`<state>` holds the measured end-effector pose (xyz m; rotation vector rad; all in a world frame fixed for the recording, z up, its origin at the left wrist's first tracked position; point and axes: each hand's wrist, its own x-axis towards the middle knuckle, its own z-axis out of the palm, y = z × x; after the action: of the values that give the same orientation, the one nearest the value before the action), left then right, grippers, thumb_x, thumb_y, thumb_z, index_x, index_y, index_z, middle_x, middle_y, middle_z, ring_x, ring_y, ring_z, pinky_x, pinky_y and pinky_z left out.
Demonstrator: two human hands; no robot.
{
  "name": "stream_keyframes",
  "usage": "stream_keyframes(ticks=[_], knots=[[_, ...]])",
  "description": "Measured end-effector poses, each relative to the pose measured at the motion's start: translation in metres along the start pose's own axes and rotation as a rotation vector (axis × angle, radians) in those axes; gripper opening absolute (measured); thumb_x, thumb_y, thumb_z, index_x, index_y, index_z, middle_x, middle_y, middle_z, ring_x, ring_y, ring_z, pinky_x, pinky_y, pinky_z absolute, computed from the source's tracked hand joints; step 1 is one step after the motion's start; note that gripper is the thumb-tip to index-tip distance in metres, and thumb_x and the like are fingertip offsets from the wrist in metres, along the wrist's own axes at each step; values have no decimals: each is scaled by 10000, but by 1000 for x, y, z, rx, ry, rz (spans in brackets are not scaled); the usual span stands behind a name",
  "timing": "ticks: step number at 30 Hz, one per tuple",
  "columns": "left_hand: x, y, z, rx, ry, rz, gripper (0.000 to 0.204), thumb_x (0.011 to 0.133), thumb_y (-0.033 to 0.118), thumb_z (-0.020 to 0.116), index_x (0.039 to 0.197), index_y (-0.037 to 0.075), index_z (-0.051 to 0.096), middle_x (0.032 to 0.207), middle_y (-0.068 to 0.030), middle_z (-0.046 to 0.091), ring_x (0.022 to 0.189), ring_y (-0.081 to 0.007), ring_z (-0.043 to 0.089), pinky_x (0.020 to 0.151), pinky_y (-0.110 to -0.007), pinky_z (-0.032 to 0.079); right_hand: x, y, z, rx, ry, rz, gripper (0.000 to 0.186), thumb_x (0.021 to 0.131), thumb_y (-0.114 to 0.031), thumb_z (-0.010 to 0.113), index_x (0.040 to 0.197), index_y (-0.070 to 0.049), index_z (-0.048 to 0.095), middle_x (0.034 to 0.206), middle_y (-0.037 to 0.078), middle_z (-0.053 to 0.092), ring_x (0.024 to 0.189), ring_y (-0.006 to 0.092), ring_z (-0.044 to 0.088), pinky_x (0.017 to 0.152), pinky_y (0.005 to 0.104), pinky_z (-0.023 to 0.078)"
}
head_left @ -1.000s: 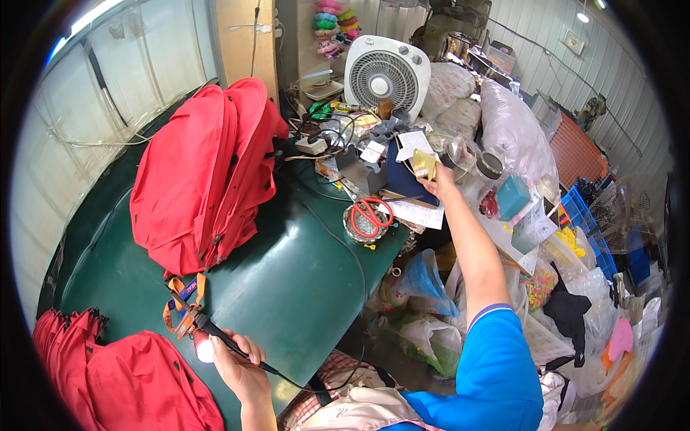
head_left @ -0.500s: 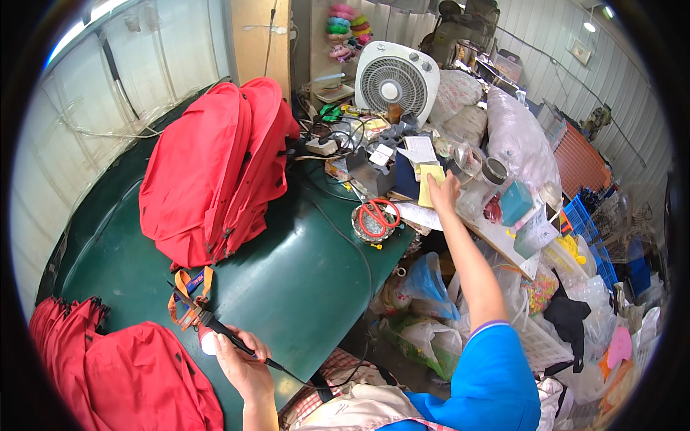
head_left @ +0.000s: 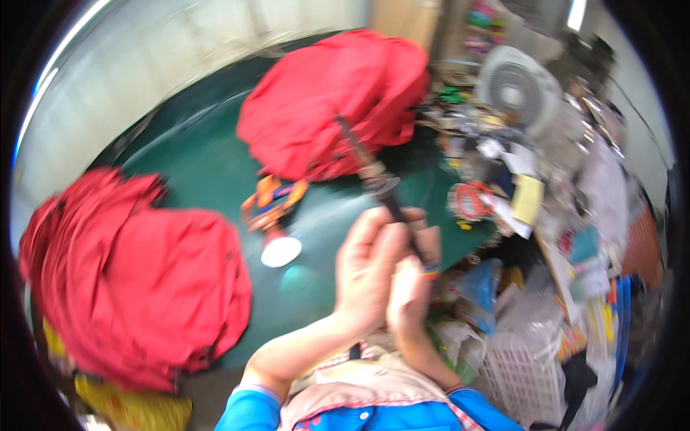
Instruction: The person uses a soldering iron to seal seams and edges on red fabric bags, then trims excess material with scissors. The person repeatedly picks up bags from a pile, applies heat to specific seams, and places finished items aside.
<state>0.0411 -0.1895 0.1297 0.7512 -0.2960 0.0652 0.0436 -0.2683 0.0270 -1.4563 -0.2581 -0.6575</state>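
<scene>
My left hand (head_left: 365,276) and my right hand (head_left: 411,291) are together low in the centre, closed around a black wand-like corded tool (head_left: 381,188) whose thin dark tip points up and left. The tool is blurred by motion. Beyond them on the green tabletop (head_left: 316,280) lie an orange-and-blue lanyard (head_left: 269,194) and a red cylindrical object with a white round face (head_left: 281,251). Red fabric bags lie in a stack at the back (head_left: 323,97) and a larger heap at the left (head_left: 136,280).
A yellow paper pad (head_left: 527,200), red scissors (head_left: 471,201) and clutter cover the table's right end beside a white fan (head_left: 514,93). A white basket (head_left: 507,377) and plastic bags crowd the lower right; a yellow sack (head_left: 129,406) is lower left.
The view has swung. My right hand has let go of the yellow pad and joined my left hand, which has lifted the tool away from the white-faced object and raised it upright.
</scene>
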Motion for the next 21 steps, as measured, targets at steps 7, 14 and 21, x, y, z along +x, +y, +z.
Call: stream_keyframes(ticks=[7, 14, 21], knots=[[-19, -3, -42, 77, -70, -60, 196, 1073, 229, 535, 1068, 43, 597, 971, 32, 606, 904, -24, 534, 798, -218, 472, 70, -20, 36, -52, -197, -422, 728, 995, -591, 390, 1328, 35, 553, 1343, 198, 571, 1158, 307, 586, 1019, 400, 451], [-134, 97, -155, 650, 628, 444, 308, 986, 63, 619, 1283, 5, 563, 1170, -76, 542, 1140, -197, 595, 992, -323, 490, 93, 9, 24, 443, -265, 182, 829, 1026, -690, 278, 1343, 23, 556, 628, 48, 560, 452, 91, 488, 589, 216, 523], [-276, 283, -319, 2058, 1723, 324, 632, 820, 172, 775, 1337, -64, 499, 1275, -227, 536, 1182, -387, 513, 1088, -469, 373, 77, 2, 65, 616, -336, 207, 591, 1091, -513, 326, 1283, 0, 547, 460, -29, 356, 328, 60, 250, 563, 298, 530]])
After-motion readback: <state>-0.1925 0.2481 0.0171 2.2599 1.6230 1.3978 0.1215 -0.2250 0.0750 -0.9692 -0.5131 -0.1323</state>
